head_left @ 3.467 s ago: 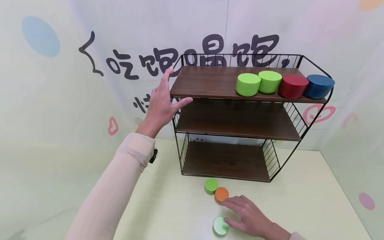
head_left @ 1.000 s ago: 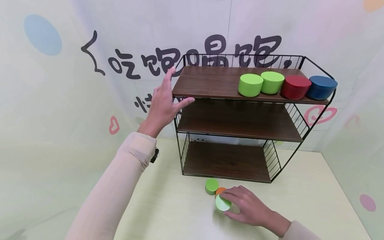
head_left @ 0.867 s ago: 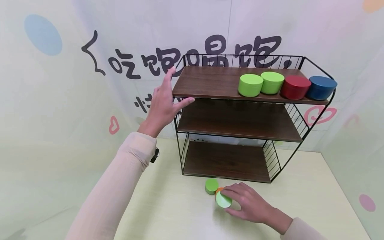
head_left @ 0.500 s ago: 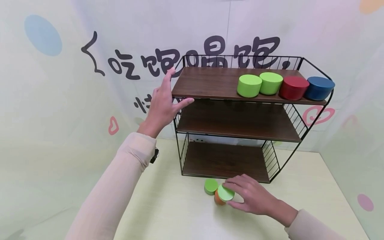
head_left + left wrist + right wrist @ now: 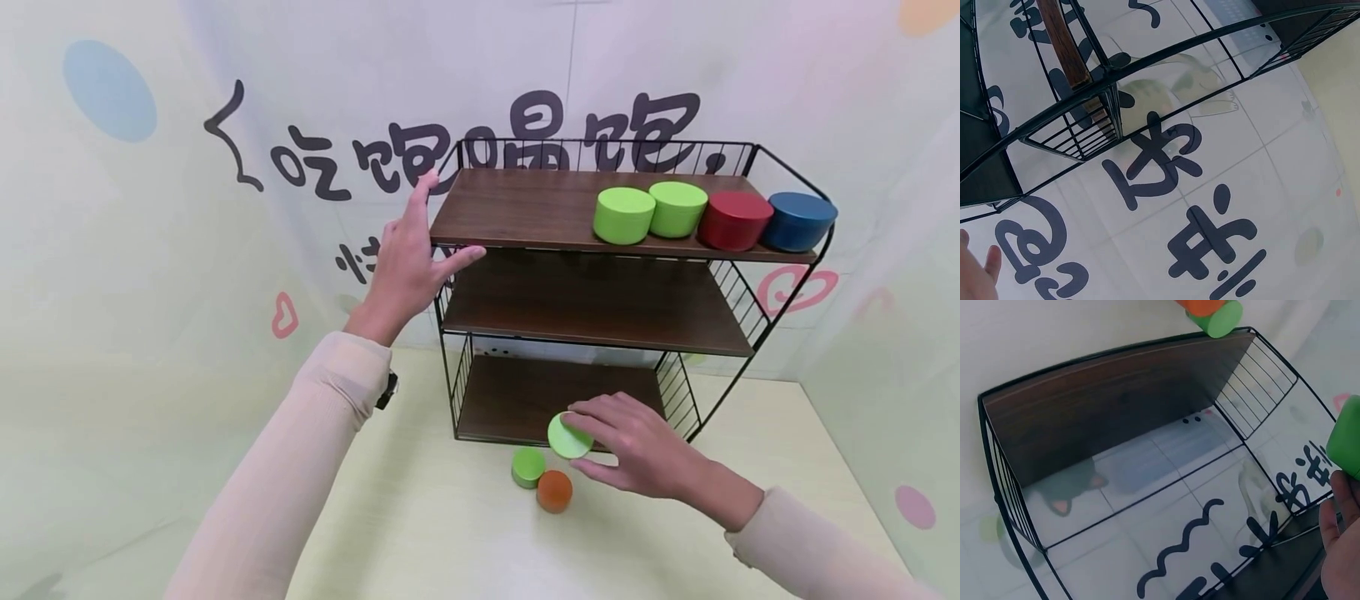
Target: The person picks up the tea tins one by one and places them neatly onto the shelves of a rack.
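Observation:
My right hand (image 5: 641, 446) pinches a light green round tin (image 5: 567, 437) between thumb and fingers, in front of the rack's bottom shelf. In the right wrist view that green tin (image 5: 1349, 437) shows at the right edge, fingertips (image 5: 1339, 487) against it. My left hand (image 5: 408, 258) is at the upper left corner of the dark three-tier shelf rack (image 5: 517, 204), fingers spread and straight, the thumb across the top shelf's front edge. A green tin (image 5: 528, 467) and an orange tin (image 5: 555, 491) stand side by side on the table before the rack.
Two light green tins (image 5: 624, 215), a red tin (image 5: 735, 220) and a blue tin (image 5: 799, 221) stand in a row at the right of the top shelf. Black wire sides (image 5: 678, 400) border the shelves. The pale table (image 5: 420, 517) meets a printed wall (image 5: 300, 50) behind.
My right hand has picked up the light green tin from the table's front and carried it up past the orange tin to the bottom shelf's front. My left hand stays at the rack's corner.

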`<state>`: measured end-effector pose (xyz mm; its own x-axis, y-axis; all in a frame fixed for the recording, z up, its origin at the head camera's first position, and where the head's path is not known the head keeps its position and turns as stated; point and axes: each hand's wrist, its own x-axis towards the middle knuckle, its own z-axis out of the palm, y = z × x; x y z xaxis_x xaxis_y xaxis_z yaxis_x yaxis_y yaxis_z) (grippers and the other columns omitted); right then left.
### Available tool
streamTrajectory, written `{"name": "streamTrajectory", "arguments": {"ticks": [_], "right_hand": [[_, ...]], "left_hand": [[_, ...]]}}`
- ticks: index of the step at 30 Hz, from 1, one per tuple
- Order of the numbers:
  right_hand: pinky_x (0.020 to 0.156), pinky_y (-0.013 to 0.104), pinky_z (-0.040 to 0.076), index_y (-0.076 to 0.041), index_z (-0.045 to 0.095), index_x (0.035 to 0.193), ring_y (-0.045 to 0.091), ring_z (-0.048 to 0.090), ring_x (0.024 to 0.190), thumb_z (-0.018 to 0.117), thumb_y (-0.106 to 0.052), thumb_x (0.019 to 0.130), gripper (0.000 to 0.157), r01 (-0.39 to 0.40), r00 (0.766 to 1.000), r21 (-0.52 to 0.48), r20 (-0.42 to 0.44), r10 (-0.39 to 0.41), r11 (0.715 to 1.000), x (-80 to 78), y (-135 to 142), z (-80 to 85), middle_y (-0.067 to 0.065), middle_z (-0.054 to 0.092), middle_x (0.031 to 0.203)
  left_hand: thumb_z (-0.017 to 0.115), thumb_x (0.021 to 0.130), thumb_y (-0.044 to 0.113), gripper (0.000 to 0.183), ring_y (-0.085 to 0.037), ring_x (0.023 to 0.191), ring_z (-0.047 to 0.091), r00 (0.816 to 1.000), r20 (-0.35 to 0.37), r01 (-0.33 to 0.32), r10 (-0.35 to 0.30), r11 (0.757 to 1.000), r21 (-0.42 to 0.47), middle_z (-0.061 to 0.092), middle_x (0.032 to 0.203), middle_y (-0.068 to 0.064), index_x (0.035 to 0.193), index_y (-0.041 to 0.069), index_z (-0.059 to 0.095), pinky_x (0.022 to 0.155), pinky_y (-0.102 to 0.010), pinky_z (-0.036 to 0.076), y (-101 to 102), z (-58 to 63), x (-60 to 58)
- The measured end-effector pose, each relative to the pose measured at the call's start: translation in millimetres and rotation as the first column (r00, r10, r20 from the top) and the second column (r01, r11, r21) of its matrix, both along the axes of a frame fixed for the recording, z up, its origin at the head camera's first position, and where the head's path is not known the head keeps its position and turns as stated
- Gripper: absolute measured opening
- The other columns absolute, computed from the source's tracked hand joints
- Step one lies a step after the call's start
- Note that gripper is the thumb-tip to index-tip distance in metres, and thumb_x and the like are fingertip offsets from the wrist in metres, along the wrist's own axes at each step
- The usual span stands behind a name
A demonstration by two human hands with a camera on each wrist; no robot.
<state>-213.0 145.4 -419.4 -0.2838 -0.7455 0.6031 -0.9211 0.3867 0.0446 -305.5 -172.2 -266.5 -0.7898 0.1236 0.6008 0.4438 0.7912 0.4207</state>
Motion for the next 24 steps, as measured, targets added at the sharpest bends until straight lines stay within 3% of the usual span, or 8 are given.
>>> {"name": "streamTrajectory", "arguments": {"ticks": [9,18,24], "right_hand": [[0.081,0.039,0.054,-0.005,0.069,0.119,0.023,0.065,0.099,0.080,-0.035,0.083,0.048,-0.006,1.000,0.019,-0.031,0.007,1.000,-4.8,1.6,27.4,0.009,0.069,0.114],[0.077,0.042,0.054,-0.004,0.069,0.118,0.026,0.066,0.097,0.055,-0.049,0.098,0.051,-0.012,0.992,-0.036,-0.122,0.007,0.999,-13.1,-0.8,58.3,0.010,0.070,0.111],[0.076,0.040,0.054,-0.004,0.069,0.119,0.026,0.065,0.096,0.059,-0.050,0.096,0.053,-0.001,0.992,-0.015,-0.129,-0.001,1.000,-15.0,-0.5,78.1,0.012,0.070,0.113]], "left_hand": [[0.072,0.082,0.059,0.105,-0.025,0.138,0.039,1.000,-0.015,0.010,-0.010,1.000,0.001,0.024,0.162,0.010,0.160,0.022,0.011,0.113,-0.047,0.026,0.7,-0.3,-0.6],[0.071,0.081,0.061,0.106,-0.027,0.137,0.039,1.000,-0.007,0.001,-0.001,1.000,0.001,0.025,0.161,0.011,0.160,0.024,0.010,0.112,-0.048,0.027,0.2,-1.5,-1.2],[0.071,0.081,0.061,0.106,-0.028,0.136,0.040,1.000,-0.008,0.002,-0.002,1.000,0.000,0.024,0.161,0.011,0.160,0.023,0.011,0.112,-0.047,0.027,-0.1,-0.4,-0.5]]}}
